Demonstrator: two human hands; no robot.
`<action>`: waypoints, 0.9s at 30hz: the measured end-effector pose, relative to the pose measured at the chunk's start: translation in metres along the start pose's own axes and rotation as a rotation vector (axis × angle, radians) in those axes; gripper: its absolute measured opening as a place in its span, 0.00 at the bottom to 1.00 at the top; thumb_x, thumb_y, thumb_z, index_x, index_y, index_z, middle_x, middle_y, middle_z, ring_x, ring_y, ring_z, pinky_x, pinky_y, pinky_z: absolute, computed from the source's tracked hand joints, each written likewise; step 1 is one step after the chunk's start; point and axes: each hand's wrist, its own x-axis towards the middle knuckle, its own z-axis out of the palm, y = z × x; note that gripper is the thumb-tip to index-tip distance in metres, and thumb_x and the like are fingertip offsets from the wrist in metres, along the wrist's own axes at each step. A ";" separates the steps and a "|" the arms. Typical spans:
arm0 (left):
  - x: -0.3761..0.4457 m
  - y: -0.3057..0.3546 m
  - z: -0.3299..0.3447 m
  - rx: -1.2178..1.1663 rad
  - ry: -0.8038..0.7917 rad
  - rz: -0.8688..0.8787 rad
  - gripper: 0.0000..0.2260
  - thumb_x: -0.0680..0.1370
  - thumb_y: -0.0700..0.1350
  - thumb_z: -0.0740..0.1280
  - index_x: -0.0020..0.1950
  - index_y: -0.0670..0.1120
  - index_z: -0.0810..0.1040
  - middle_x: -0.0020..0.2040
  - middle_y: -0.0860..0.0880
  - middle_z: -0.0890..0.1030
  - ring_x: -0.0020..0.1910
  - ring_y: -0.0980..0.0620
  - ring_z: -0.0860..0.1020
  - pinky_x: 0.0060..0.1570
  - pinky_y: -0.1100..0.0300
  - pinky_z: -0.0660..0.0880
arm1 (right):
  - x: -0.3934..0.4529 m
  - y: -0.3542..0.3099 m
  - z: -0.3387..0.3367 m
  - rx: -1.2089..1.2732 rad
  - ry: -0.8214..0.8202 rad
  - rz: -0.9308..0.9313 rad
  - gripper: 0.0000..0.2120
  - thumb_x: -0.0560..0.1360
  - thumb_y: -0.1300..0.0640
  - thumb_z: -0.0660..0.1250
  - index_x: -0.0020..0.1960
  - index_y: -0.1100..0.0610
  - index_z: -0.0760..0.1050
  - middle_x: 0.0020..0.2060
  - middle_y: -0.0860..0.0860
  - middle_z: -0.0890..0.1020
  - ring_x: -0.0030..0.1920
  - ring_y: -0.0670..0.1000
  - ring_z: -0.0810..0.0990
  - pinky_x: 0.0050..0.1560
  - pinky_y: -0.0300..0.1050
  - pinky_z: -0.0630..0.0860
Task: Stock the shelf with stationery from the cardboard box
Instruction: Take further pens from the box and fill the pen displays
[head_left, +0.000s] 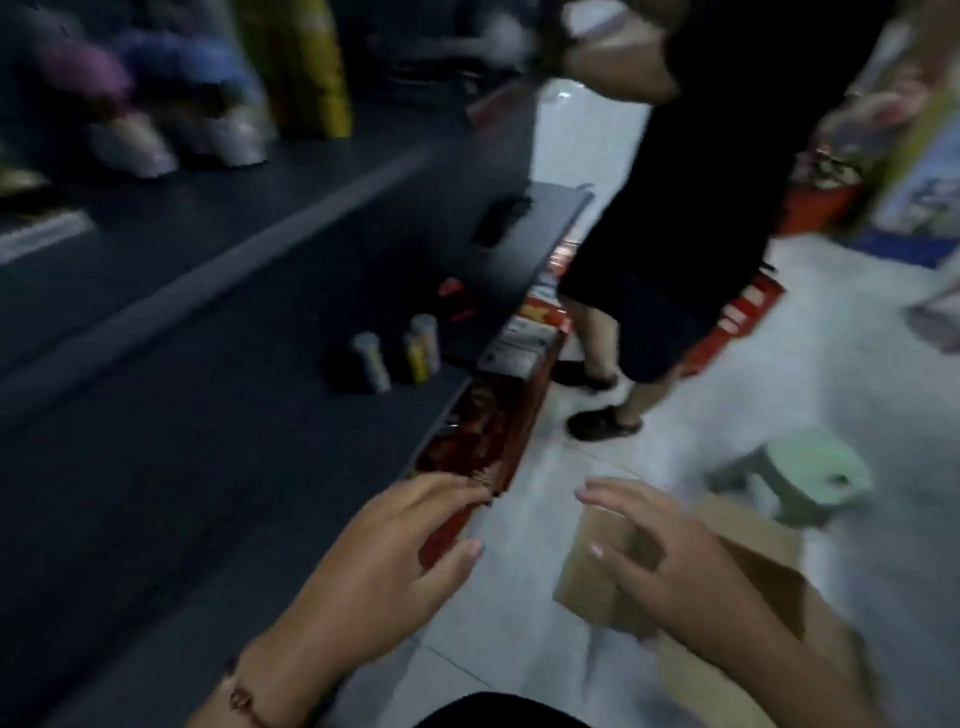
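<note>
While the whole frame is motion-blurred, both hands are readable low in the head view. Left hand (395, 551) reaches forward over the front edge of the dark shelf (208, 467), fingers loosely extended, fingertips at the near end of a long red box (488, 431) that lies along the shelf's front edge; thumb sits apart below it. Can't tell whether the fingers actually grasp the red box or only touch it; they look relaxed, not clenched. Red cord bracelet (244, 701) on the left wrist. Right hand (670, 561) is spread flat, fingers straight, resting on a raised flap of the cardboard box (737, 613), which sits on the pale tiled floor (519, 597) at lower right, just beside the shelf front. Box contents not visible. Further back on the same shelf: a few small upright cylindrical containers (397, 353), white and yellow, close together, with small red items (454, 299) behind them; too blurred to identify. Upper shelf level at top left holds blurred purple and blue soft shapes (140, 78) and a tall yellow pack (306, 67). Another person (691, 208) in dark clothes and dark sandals stands in the aisle just past the red box. Pale green plastic stool (795, 473) on the floor right of the hands, near the cardboard box. Red crate (737, 322) behind the standing person's legs.
</note>
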 end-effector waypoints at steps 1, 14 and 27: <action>0.015 0.010 0.023 -0.012 -0.070 0.019 0.21 0.77 0.65 0.59 0.69 0.65 0.69 0.65 0.77 0.61 0.67 0.74 0.60 0.64 0.74 0.58 | -0.019 0.023 -0.011 0.006 0.028 0.067 0.16 0.71 0.33 0.63 0.59 0.25 0.70 0.62 0.24 0.70 0.66 0.30 0.66 0.62 0.29 0.63; 0.199 0.134 0.229 0.060 -0.718 0.298 0.25 0.78 0.62 0.62 0.74 0.63 0.63 0.75 0.61 0.58 0.72 0.59 0.61 0.60 0.66 0.59 | -0.156 0.191 -0.057 0.244 0.332 0.749 0.16 0.76 0.46 0.68 0.62 0.34 0.72 0.62 0.31 0.73 0.52 0.31 0.74 0.47 0.26 0.67; 0.377 0.084 0.395 0.167 -0.925 0.225 0.23 0.80 0.56 0.62 0.75 0.55 0.65 0.75 0.51 0.63 0.72 0.50 0.65 0.67 0.56 0.65 | -0.031 0.375 -0.055 0.384 0.404 1.012 0.19 0.78 0.53 0.67 0.69 0.45 0.73 0.59 0.37 0.74 0.56 0.37 0.73 0.52 0.30 0.67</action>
